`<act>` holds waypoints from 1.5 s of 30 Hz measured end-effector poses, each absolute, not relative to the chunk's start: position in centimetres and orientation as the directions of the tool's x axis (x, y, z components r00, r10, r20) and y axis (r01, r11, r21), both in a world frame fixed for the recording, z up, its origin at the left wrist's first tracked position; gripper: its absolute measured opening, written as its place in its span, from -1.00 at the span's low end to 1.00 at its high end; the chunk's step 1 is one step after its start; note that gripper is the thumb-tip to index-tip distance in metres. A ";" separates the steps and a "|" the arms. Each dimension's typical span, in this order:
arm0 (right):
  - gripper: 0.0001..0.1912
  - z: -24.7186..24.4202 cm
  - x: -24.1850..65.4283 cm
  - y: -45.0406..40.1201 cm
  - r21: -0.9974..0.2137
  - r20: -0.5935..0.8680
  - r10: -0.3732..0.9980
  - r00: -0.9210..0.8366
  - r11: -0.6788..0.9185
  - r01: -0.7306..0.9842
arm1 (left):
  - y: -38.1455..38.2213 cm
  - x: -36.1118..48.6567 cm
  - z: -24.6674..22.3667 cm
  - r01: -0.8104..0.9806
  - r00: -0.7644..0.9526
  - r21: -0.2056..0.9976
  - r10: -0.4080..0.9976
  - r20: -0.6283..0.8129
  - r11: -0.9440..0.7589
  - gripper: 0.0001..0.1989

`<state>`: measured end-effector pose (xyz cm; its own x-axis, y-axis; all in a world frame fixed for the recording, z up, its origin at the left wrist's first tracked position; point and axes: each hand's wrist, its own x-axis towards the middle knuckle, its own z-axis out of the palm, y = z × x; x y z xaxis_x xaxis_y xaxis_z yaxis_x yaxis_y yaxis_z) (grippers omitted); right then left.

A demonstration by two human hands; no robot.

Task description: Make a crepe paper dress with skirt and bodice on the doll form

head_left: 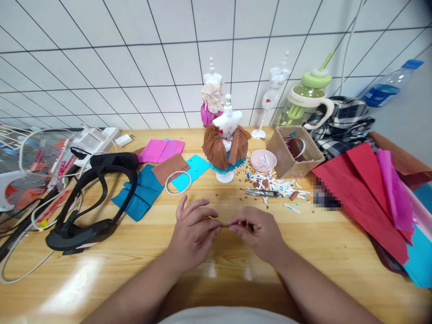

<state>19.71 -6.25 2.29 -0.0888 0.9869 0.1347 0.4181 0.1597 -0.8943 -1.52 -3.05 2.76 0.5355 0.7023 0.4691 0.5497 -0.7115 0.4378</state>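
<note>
My left hand (195,231) pinches one end of a thin brown strip (225,225) between thumb and forefinger, its other fingers spread. At the strip's other end, the fingertips of my right hand (258,231) are closed. Both hands hold it just above the wooden table (135,270). Beyond them stands a small white mannequin (229,120) dressed in brown and teal crepe paper (216,150). Small scissors (261,192) lie among white paper bits (286,185), beyond my right hand. A white ring (178,182) rests partly on brown and cyan paper.
Two more mannequins (212,96) (275,90) stand by the tiled wall. At right are a pink dish (263,160), a cardboard box (293,164), a green-lidded cup (303,101) and red paper (367,198). A black headset strap (92,238) and cables lie left.
</note>
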 end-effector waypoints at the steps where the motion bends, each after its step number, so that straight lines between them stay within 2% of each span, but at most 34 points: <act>1: -0.85 2.2 20.3 -5.9 -0.893 0.137 0.990 -0.032 0.138 0.428 | -2.9 -1.6 2.7 0.552 0.524 0.451 0.713 0.466 -0.701 -0.80; 3: -0.73 2.1 21.7 -5.3 -0.846 0.191 0.975 0.117 0.104 0.523 | -2.5 -1.9 2.5 0.563 0.494 0.470 0.732 0.468 -0.680 -0.81; 4: -0.76 2.1 22.3 -5.0 -0.794 0.244 0.960 0.138 0.116 0.597 | -2.4 -2.0 2.5 0.568 0.479 0.478 0.742 0.469 -0.670 -0.82; 7: -0.89 2.0 23.6 -4.4 -0.600 0.301 0.954 -0.007 0.196 0.775 | -2.2 -2.1 2.4 0.574 0.458 0.501 0.761 0.459 -0.647 -0.84; 10: -0.89 1.7 23.4 -4.3 -0.482 0.203 0.976 -0.078 0.168 0.860 | -2.4 -1.9 2.3 0.567 0.477 0.523 0.772 0.421 -0.636 -0.84; 14: -0.80 1.2 21.6 -4.7 -0.397 0.067 0.998 0.014 0.014 0.918 | -2.6 -1.8 2.1 0.582 0.475 0.556 0.803 0.360 -0.594 -0.85; 18: -0.73 1.0 19.6 -4.8 -0.276 0.068 0.994 0.084 -0.062 0.959 | -2.6 -1.6 1.9 0.588 0.453 0.565 0.814 0.363 -0.579 -0.89; 21: -0.79 1.1 18.9 -4.5 -0.199 0.062 0.994 0.088 -0.074 0.977 | -2.6 -1.5 1.9 0.586 0.451 0.568 0.815 0.363 -0.577 -0.89; 24: -0.88 1.1 18.9 -4.4 -0.180 0.028 0.997 0.066 -0.060 0.982 | -2.6 -1.4 2.0 0.582 0.456 0.580 0.819 0.348 -0.570 -0.88; 27: -0.88 0.9 19.4 -4.3 -0.200 -0.012 0.999 0.052 -0.053 0.978 | -2.6 -1.4 2.3 0.576 0.457 0.592 0.823 0.338 -0.564 -0.88; 30: -0.86 0.7 20.3 -4.3 -0.296 -0.041 0.998 0.040 -0.050 0.954 | -2.5 -1.4 2.4 0.571 0.445 0.623 0.840 0.311 -0.534 -0.88; 33: -0.88 0.9 20.9 -4.4 -0.539 0.022 1.000 -0.010 0.020 0.842 | -2.5 -1.2 2.3 0.562 0.406 0.676 0.871 0.276 -0.476 -0.89; 36: -0.89 1.6 20.2 -5.1 -0.824 0.101 0.995 -0.013 0.091 0.560 | -2.5 -0.9 1.9 0.547 0.338 0.740 0.912 0.232 -0.391 -0.89; 38: -0.88 1.9 19.0 -5.7 -0.936 0.042 0.999 -0.016 0.045 0.348 | -2.6 -0.7 1.6 0.538 0.297 0.777 0.936 0.187 -0.326 -0.89; 41: -0.84 1.7 17.2 -6.4 -0.977 -0.109 0.992 -0.060 -0.096 0.190 | -2.8 -0.4 1.5 0.518 0.266 0.812 0.953 0.147 -0.270 -0.90; 45: -0.83 1.0 16.0 -6.6 -0.971 -0.155 0.988 0.000 -0.153 0.182 | -3.0 -0.2 1.7 0.499 0.260 0.826 0.954 0.148 -0.263 -0.91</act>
